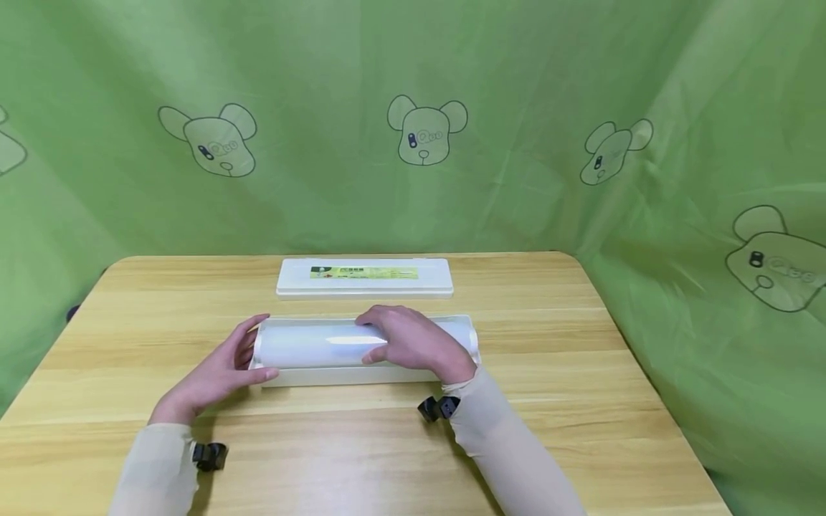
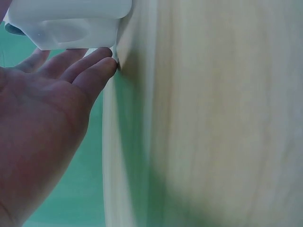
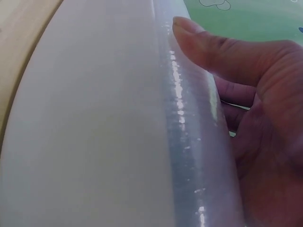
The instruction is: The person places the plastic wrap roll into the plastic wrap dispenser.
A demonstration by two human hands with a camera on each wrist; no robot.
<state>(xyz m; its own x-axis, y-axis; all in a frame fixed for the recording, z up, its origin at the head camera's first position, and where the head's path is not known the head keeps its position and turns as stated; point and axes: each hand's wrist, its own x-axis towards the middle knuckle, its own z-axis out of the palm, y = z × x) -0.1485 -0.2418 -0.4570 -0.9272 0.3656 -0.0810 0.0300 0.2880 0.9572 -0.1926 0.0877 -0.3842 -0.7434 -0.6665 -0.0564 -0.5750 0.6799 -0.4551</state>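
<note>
A roll of cling film [image 1: 310, 345], clear and shiny, lies lengthwise in a long white box [image 1: 335, 378]. My right hand [image 1: 416, 342] reaches over the roll right of its middle and grips it, thumb on the near side and fingers across the far side. In the right wrist view the thumb presses on the glossy film [image 3: 189, 118], with part of the fingers hidden behind the roll. At the box's left end, my left hand [image 1: 222, 369] holds it with the thumb at the front corner and fingers toward the back corner. The left wrist view shows its fingertips against the white box end [image 2: 71, 30].
Behind the box lies a white lid [image 1: 364, 285] with a yellow-green label, near the far edge of the wooden table [image 1: 529, 444]. A green cloth [image 1: 323, 179] printed with bear heads hangs behind and on both sides.
</note>
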